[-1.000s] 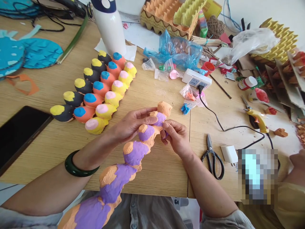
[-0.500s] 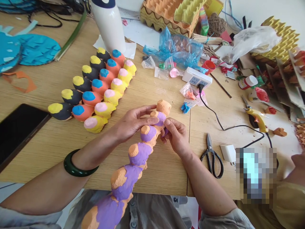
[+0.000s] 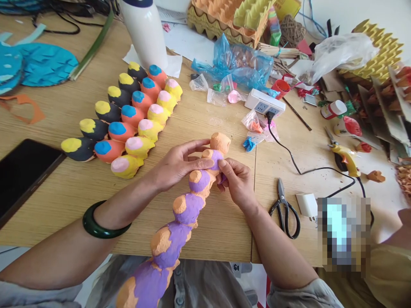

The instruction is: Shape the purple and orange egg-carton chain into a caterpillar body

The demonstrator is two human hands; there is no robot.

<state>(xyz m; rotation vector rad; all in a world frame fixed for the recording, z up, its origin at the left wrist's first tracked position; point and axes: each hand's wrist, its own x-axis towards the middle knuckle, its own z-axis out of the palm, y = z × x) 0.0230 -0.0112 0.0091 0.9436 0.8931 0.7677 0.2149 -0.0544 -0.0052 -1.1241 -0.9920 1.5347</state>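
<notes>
A long strip of orange egg-carton cups (image 3: 179, 205) runs from the bottom edge up toward the middle of the table, most cups partly covered in purple clay. My left hand (image 3: 178, 164) grips its far part, thumb across the second cup from the end and fingers behind it. The end cup (image 3: 220, 143) is bare orange. My right hand (image 3: 236, 182) pinches at the right side of the second cup, its thumb pressing the purple clay (image 3: 217, 160) there. A bit of purple clay shows beneath its fingers, partly hidden.
Three rows of painted egg-carton cups (image 3: 128, 112) stand at left, near a phone (image 3: 28, 175) and a white bottle (image 3: 146, 36). Black scissors (image 3: 282, 209), a power strip (image 3: 265, 102) with its cord and a glue gun (image 3: 345, 158) lie right. Another person's sleeve (image 3: 388, 273) is at far right.
My right thumb has shifted slightly left and up onto the purple side of the second cup. My left hand keeps its hold. The whole view has shifted a little.
</notes>
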